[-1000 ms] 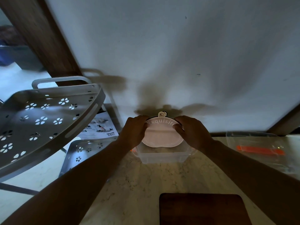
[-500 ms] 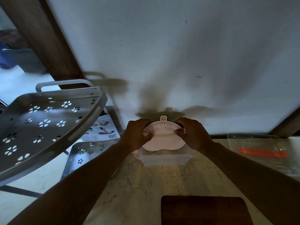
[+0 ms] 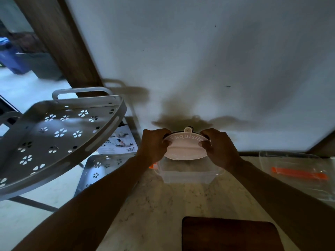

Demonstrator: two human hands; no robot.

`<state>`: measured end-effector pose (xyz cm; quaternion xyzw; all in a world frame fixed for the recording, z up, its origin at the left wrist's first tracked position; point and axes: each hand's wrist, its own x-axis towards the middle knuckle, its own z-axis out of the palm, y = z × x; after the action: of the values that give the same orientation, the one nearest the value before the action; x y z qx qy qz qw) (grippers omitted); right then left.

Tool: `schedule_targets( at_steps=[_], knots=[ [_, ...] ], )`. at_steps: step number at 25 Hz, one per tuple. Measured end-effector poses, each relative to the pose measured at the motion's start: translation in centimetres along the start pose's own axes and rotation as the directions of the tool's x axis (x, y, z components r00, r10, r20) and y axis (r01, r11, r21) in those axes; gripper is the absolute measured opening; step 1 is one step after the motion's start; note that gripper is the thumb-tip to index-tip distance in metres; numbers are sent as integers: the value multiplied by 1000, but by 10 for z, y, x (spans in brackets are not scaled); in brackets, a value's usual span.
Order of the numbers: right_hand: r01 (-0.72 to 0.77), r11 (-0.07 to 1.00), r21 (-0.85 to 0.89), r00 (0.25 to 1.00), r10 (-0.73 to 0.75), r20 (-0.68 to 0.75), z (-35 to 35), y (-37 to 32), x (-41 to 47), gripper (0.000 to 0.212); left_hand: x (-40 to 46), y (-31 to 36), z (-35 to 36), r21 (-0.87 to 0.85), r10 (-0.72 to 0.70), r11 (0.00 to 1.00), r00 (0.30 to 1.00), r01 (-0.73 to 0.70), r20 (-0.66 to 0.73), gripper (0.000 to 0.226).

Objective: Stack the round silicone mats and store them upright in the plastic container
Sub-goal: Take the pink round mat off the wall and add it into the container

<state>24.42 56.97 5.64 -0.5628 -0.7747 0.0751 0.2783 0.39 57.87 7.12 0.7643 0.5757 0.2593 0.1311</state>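
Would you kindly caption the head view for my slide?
Both hands, left and right, hold round silicone mats over the plastic container.

Dim light. A pale wall (image 3: 199,51) fills twelve o'clock above the marble tabletop (image 3: 163,205). At nine o'clock stands a grey perforated rack (image 3: 59,134) before a brown wooden post (image 3: 59,42); a light floor (image 3: 27,87) beyond.

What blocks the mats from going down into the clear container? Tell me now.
Nothing visible does. Both hands, left hand and right hand, hold the mats directly above the plastic container, whose top is open; its inside looks empty, though lighting is dim.
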Motion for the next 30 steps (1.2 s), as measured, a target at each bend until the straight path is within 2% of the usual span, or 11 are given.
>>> schedule_targets(
  at_steps=[3, 7, 12, 16, 18, 22, 27, 30],
  knots=[
    [-38, 999, 11, 998, 37, 59, 6, 2, 0, 16, -6, 0, 11, 14, -37, 999, 998, 36, 41, 17],
    [2, 998, 60, 1000, -1, -16, 0, 3, 3, 16, -6, -2, 7, -16, -17, 1000, 1000, 17, -24, 19],
    [47, 994, -102, 997, -40, 66, 4, 3, 4, 18, -7, 1, 9, 24, -48, 999, 998, 47, 37, 19],
    [105, 985, -137, 994, -106, -5, -2, 4, 8, 20, 1, 0, 5, -75, -104, 992, 994, 102, -22, 16],
    [83, 988, -129, 996, -84, -6, 1, 4, 8, 22, 2, 0, 4, -50, -82, 995, 996, 82, -15, 16],
    [-22, 993, -112, 998, 27, 48, 10, 6, 3, 22, 4, 4, 12, 67, -75, 995, 993, 69, 92, 16],
    [-29, 996, -90, 998, 34, 56, 8, 2, 4, 21, 5, -3, 11, 41, -58, 998, 994, 55, 90, 15],
    [-10, 998, -59, 1000, 11, 20, 0, -2, 3, 18, 2, -2, 6, -24, -81, 996, 996, 82, 35, 15]
  ],
)
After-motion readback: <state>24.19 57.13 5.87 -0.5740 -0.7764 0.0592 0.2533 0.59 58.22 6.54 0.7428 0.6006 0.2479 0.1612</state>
